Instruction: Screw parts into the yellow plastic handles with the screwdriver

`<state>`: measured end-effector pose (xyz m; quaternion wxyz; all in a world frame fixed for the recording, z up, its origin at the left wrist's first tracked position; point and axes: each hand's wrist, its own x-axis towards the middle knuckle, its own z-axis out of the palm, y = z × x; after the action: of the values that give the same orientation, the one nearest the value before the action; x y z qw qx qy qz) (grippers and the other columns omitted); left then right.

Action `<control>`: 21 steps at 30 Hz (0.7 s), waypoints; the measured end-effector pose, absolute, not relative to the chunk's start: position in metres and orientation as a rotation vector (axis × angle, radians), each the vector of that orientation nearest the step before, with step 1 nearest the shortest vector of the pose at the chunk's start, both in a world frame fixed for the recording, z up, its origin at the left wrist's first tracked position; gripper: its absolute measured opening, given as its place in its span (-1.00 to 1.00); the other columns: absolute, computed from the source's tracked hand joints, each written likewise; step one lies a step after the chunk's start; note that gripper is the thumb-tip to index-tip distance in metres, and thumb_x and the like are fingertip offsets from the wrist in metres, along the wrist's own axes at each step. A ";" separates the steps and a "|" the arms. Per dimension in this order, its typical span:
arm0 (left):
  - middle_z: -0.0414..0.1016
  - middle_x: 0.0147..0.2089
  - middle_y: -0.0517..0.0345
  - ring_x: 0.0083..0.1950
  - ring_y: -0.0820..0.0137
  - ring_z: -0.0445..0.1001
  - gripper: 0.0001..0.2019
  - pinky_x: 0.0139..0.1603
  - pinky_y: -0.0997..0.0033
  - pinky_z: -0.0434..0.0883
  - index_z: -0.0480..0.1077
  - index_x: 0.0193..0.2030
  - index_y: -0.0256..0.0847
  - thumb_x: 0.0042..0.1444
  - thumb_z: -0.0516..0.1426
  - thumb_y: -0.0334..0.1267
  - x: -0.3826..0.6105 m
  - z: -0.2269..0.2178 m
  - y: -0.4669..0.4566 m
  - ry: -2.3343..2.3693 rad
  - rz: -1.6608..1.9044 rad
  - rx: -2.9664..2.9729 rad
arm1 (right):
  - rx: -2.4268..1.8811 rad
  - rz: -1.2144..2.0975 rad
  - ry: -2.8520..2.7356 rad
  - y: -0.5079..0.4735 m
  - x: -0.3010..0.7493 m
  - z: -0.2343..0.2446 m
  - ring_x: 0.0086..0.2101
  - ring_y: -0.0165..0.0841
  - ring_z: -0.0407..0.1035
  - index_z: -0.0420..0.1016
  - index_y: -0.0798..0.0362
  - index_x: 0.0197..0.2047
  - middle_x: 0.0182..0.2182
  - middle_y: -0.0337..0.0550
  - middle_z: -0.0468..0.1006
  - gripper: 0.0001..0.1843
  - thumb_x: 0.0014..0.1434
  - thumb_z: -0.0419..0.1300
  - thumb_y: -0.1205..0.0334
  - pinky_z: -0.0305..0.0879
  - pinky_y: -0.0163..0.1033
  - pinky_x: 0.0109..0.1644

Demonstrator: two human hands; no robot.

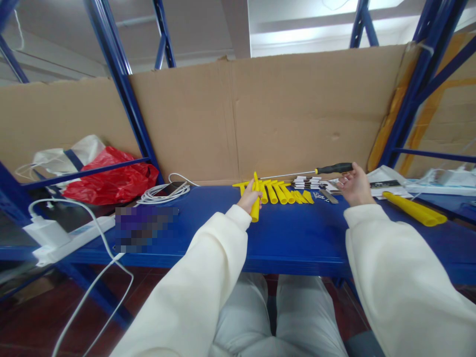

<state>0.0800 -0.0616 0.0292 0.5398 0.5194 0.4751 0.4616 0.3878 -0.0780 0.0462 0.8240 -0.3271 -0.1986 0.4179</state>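
Observation:
My left hand (250, 197) is closed round a yellow hollow plastic handle (255, 214), held upright above the table with its round open end down. In my right hand (357, 186) is the black grip of a long screwdriver (334, 168), raised and almost level. Its thin shaft points left, and the tip is close to the upper part of the yellow handle; whether they touch I cannot tell. Behind my left hand, several similar yellow handles (281, 193) lie in a row. Small flat yellow pieces (308, 197) lie at the right end of that row.
Small white-and-dark stacked packs (307, 182) and a flat metal strip (329, 197) lie near my right hand. Farther right are more yellow tubes (414, 209). A coiled white cable (163, 193), red bag (111, 176) and power strip (74, 243) are left. Cardboard (297, 114) stands behind the blue tabletop (297, 243).

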 end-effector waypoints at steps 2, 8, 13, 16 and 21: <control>0.46 -0.23 0.13 -0.59 0.57 0.20 -0.09 -0.57 0.55 0.22 -0.08 0.66 0.02 0.20 0.02 -0.60 0.080 0.029 -0.062 1.127 1.104 1.234 | -0.687 0.911 -0.402 -0.081 0.384 0.049 -0.70 -0.49 0.02 0.09 -0.05 -0.43 -0.67 -0.39 0.20 -0.61 0.43 0.12 0.21 -0.02 -0.39 -0.72; 0.48 -0.18 0.09 -0.58 0.57 0.21 -0.09 -0.54 0.52 0.26 -0.07 0.66 0.05 0.22 0.07 -0.57 0.080 0.027 -0.059 1.118 1.108 1.233 | -0.684 0.921 -0.482 -0.080 0.387 0.046 -0.70 -0.46 -0.07 -0.04 -0.04 -0.49 -0.71 -0.41 -0.02 -0.52 0.41 0.11 0.19 -0.06 -0.35 -0.68; 0.44 -0.26 0.15 -0.59 0.56 0.22 -0.09 -0.55 0.53 0.25 -0.09 0.66 0.04 0.22 0.05 -0.57 0.080 0.026 -0.058 1.114 1.102 1.236 | -0.728 0.875 -0.530 -0.074 0.390 0.043 -0.69 -0.47 -0.12 -0.06 -0.03 -0.50 -0.70 -0.42 -0.09 -0.43 0.49 0.12 0.05 -0.07 -0.36 -0.66; 0.42 -0.29 0.17 -0.59 0.55 0.22 -0.10 -0.56 0.54 0.26 -0.10 0.66 0.04 0.24 0.09 -0.52 0.080 0.026 -0.058 1.118 1.114 1.234 | -0.726 0.871 -0.529 -0.071 0.392 0.042 -0.68 -0.47 -0.08 0.05 -0.03 -0.48 -0.68 -0.40 -0.01 -0.51 0.53 0.04 0.12 -0.03 -0.38 -0.67; 0.35 -0.35 0.24 -0.60 0.54 0.21 -0.10 -0.57 0.55 0.23 -0.10 0.66 0.02 0.24 0.06 -0.56 0.079 0.027 -0.059 1.113 1.111 1.228 | -0.686 0.837 -0.692 -0.062 0.403 0.033 -0.67 -0.47 0.02 0.15 -0.06 -0.43 -0.63 -0.40 0.14 -0.55 0.38 0.31 0.09 0.06 -0.35 -0.65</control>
<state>0.0792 -0.0590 0.0269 0.5424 0.5169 0.4687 0.4679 0.4034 -0.0624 0.0331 0.8007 -0.3198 -0.3227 0.3905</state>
